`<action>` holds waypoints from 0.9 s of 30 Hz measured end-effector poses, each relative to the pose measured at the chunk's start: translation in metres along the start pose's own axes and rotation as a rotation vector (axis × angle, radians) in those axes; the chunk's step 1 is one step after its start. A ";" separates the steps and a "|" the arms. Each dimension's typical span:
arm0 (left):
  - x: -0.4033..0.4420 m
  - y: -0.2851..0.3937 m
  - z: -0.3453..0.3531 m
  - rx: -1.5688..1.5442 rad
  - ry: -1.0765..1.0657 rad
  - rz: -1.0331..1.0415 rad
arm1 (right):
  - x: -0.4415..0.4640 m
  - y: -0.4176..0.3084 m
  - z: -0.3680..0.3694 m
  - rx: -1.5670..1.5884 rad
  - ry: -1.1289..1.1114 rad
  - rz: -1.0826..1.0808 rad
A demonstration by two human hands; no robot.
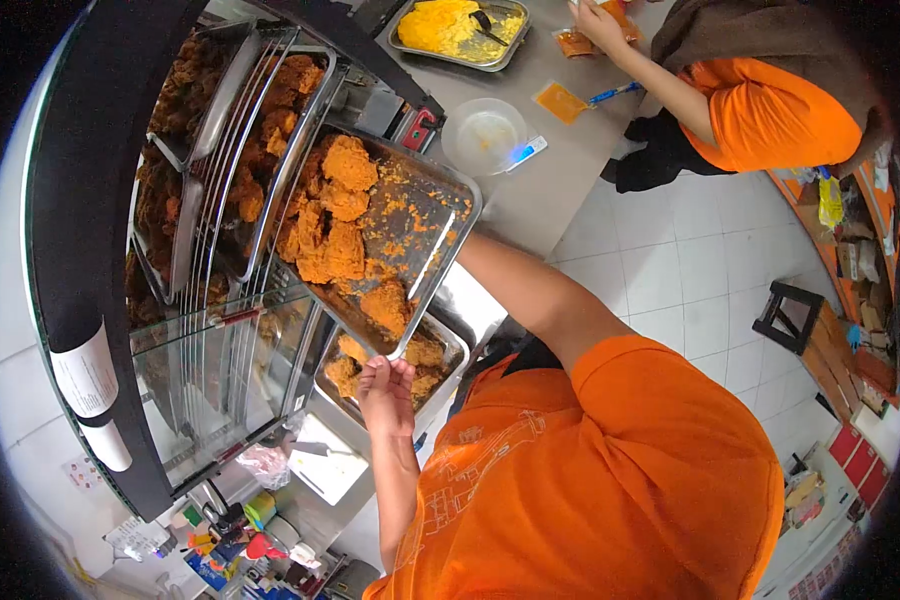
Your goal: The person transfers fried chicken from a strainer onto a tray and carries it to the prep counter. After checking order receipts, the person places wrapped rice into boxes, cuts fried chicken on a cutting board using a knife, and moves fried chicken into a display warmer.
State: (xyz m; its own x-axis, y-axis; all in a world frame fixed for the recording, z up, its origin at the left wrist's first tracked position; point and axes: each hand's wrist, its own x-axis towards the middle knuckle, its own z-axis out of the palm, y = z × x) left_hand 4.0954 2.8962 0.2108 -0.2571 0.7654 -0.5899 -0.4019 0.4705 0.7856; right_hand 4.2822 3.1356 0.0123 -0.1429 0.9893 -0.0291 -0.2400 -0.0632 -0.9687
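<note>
A metal tray (432,222) with pieces of fried chicken (330,245) and loose crumbs is tilted at the opening of the glass display case. My left hand (386,392) is closed on its near corner, fingers curled at the rim. My right forearm runs up to the tray's right edge and passes behind it, so my right hand is hidden. Most of the chicken lies on the tray's left side; bare, crumb-strewn metal shows on the right. Below it sits a second tray (454,372), also with fried chicken, partly covered by the upper one.
Inside the display case (220,335), more chicken trays stand beside wire racks. The counter holds a round pale container (484,136), an orange packet (561,102) and a tray of yellow food (460,64). A co-worker (770,115) in orange stands at the counter; a black stool (788,318) is behind.
</note>
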 end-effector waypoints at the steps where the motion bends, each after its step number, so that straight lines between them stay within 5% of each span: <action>1: 0.000 -0.001 0.000 -0.006 0.003 0.003 | 0.000 0.000 0.002 -0.014 -0.005 0.001; 8: -0.006 -0.004 0.018 -0.057 0.133 -0.063 | -0.017 0.006 0.004 -0.167 -0.049 -0.007; 13: -0.016 -0.001 0.033 -0.145 0.033 -0.074 | -0.069 -0.003 -0.002 -0.456 -0.130 -0.044; 18: -0.027 -0.012 0.048 -0.210 -0.052 -0.028 | -0.162 -0.034 0.016 -0.960 -0.217 -0.417; 21: -0.016 -0.040 0.045 -0.364 -0.149 0.041 | -0.183 -0.107 0.064 -1.207 -0.683 -0.377; 27: -0.039 -0.026 0.054 -0.390 -0.228 0.019 | -0.193 -0.051 0.132 -1.323 -0.520 0.046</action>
State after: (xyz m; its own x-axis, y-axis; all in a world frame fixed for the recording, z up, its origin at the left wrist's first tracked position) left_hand 4.1629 2.8776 0.2237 -0.0850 0.8701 -0.4855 -0.7117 0.2880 0.6408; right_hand 4.1957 2.9309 0.1002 -0.5262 0.8114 -0.2545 0.7934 0.3607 -0.4903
